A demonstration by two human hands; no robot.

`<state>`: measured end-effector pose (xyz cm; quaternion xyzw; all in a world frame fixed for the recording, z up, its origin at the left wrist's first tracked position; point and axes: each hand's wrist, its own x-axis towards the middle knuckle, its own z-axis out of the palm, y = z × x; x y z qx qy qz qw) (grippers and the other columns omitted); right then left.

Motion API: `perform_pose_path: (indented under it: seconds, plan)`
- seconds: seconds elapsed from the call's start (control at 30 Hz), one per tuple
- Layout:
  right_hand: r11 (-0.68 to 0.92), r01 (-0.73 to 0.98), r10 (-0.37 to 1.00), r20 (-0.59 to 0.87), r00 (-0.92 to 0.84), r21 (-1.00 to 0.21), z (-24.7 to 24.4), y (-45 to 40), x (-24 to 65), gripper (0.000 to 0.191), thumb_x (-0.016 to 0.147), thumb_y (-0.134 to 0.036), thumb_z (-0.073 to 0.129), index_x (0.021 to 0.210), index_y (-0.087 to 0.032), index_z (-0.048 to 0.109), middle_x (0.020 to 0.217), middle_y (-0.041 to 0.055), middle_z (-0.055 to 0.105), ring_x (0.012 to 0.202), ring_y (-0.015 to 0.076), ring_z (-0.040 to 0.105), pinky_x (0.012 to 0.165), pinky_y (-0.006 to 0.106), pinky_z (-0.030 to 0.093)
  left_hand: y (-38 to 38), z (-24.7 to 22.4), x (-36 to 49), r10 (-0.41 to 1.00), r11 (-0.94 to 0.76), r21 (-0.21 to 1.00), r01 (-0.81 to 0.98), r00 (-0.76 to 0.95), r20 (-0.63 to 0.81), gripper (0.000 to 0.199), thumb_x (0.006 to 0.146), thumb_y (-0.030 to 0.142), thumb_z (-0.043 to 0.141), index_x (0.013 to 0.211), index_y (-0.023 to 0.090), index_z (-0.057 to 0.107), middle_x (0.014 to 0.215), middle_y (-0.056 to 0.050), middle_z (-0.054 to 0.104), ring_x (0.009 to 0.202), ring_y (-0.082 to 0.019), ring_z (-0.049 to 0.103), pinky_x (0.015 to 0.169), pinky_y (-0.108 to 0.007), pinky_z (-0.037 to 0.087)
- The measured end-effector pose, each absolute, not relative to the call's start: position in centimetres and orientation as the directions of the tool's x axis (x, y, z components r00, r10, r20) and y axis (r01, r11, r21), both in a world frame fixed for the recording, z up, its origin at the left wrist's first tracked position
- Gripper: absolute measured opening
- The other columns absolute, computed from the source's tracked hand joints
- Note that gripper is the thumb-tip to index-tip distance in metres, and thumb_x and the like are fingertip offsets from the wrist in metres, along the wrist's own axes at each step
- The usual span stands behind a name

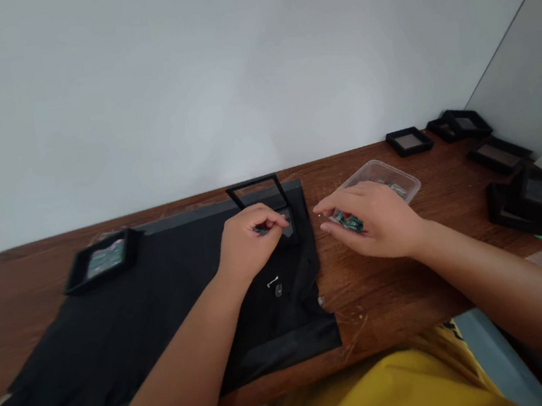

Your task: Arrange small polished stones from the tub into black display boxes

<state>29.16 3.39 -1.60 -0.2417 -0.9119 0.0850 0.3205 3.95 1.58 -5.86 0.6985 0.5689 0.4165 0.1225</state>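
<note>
My left hand [252,240] is over the black box frame [290,226] with its thumb and forefinger pinched together. Something small and dark shows in the curl of its fingers, too hidden to name. The frame's lid [255,181] stands raised behind that hand. To the right, my right hand [377,218] curls around several small green pieces [348,222], which look plastic-wrapped. Its thumb and forefinger tips are slightly apart. Partly behind it is a clear plastic tub [406,178] with similar small pieces inside.
A black cloth [180,310] covers the left of the wooden table [379,295]. On it lie a filled black frame [102,260], a small white piece [273,282] and a clear piece [278,291]. Several black frames [409,141] sit along the right side. A wall rises behind.
</note>
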Motion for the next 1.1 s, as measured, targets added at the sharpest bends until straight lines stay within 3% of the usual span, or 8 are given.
perform_pose_path:
  seconds: [0.2, 0.47, 0.67, 0.83, 1.1]
  plan:
    - [0.865, 0.385, 0.501, 0.534, -0.681, -0.321, -1.6, 3.3, 29.2, 0.021, 0.101, -0.028, 0.06, 0.115, -0.017, 0.069, 0.095, 0.0052, 0.08, 0.085, 0.0209, 0.074, 0.075, 0.033, 0.047, 1.7, -5.9, 3.9, 0.922, -0.256, 0.657, 0.709, -0.024, 0.386, 0.019, 0.079, 0.029, 0.059, 0.07, 0.023, 0.074, 0.065, 0.001, 0.066, 0.063, -0.015, 0.058, 0.062, -0.028, 0.05]
    - [0.873, 0.391, 0.488, 0.548, -0.68, -0.292, -1.5, 3.2, 29.3, 0.022, 0.1, -0.028, 0.061, 0.116, -0.016, 0.07, 0.1, 0.0072, 0.081, 0.087, 0.0226, 0.076, 0.075, 0.033, 0.048, 1.9, -6.1, 3.4, 0.891, -0.307, 0.594, 0.743, 0.004, 0.455, 0.024, 0.087, 0.034, 0.061, 0.083, 0.025, 0.083, 0.094, -0.005, 0.073, 0.084, -0.018, 0.065, 0.06, -0.027, 0.049]
    - [0.864, 0.406, 0.504, 0.52, -0.69, -0.298, -1.5, 3.2, 29.2, 0.023, 0.101, -0.03, 0.059, 0.117, -0.018, 0.07, 0.105, 0.0081, 0.081, 0.09, 0.0219, 0.075, 0.076, 0.032, 0.048, 2.2, -6.2, 3.1, 0.92, -0.273, 0.572, 0.774, 0.035, 0.391, 0.023, 0.087, 0.031, 0.062, 0.084, 0.027, 0.084, 0.1, -0.003, 0.079, 0.094, -0.021, 0.071, 0.077, -0.031, 0.059]
    - [0.868, 0.397, 0.497, 0.526, -0.69, -0.299, -1.6, 3.2, 29.1, 0.022, 0.101, -0.029, 0.059, 0.116, -0.017, 0.069, 0.101, 0.0077, 0.081, 0.088, 0.0217, 0.074, 0.076, 0.033, 0.048, 2.2, -6.5, 2.8, 0.934, -0.27, 0.497, 0.825, 0.1, 0.342, 0.024, 0.086, 0.028, 0.061, 0.088, 0.028, 0.084, 0.101, -0.003, 0.081, 0.099, -0.025, 0.074, 0.093, -0.04, 0.061]
    - [0.862, 0.406, 0.507, 0.509, -0.696, -0.303, -1.6, 3.2, 29.2, 0.023, 0.101, -0.03, 0.058, 0.117, -0.018, 0.069, 0.101, 0.0074, 0.081, 0.088, 0.0216, 0.074, 0.075, 0.032, 0.048, 2.3, -6.4, 2.0, 0.937, -0.283, 0.391, 0.876, 0.167, 0.306, 0.021, 0.086, 0.028, 0.063, 0.086, 0.03, 0.084, 0.101, -0.005, 0.08, 0.1, -0.029, 0.073, 0.092, -0.046, 0.061]
